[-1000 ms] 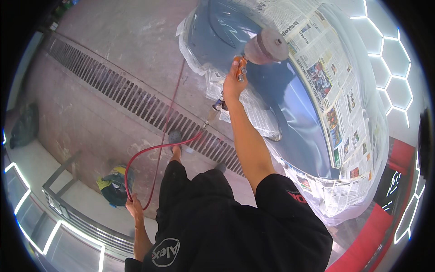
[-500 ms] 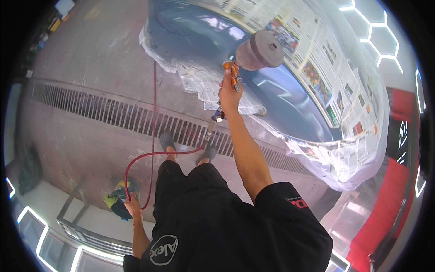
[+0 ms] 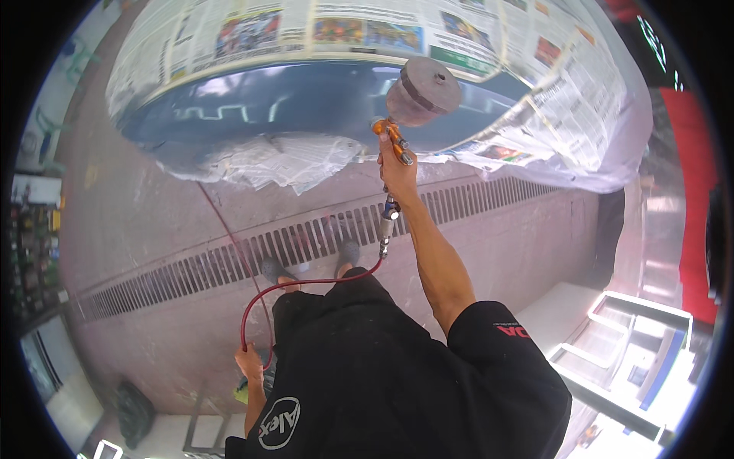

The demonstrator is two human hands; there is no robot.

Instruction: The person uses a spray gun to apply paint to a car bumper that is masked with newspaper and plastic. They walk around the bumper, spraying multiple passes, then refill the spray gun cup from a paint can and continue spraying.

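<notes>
My view has swung round, so the blue car panel (image 3: 306,99) now lies above my right hand (image 3: 397,170), which grips the spray gun (image 3: 417,99) right against the panel's lower edge. My left hand (image 3: 250,361) grasps the red air hose (image 3: 306,287), well below the panel.

We have only one view, the head cam: it looks steep down from above over our own torso to the floor grate (image 3: 306,245) and forward to the blue car panel (image 3: 306,99), approx. arm's reach away; fisheye bends the edges.
</notes>
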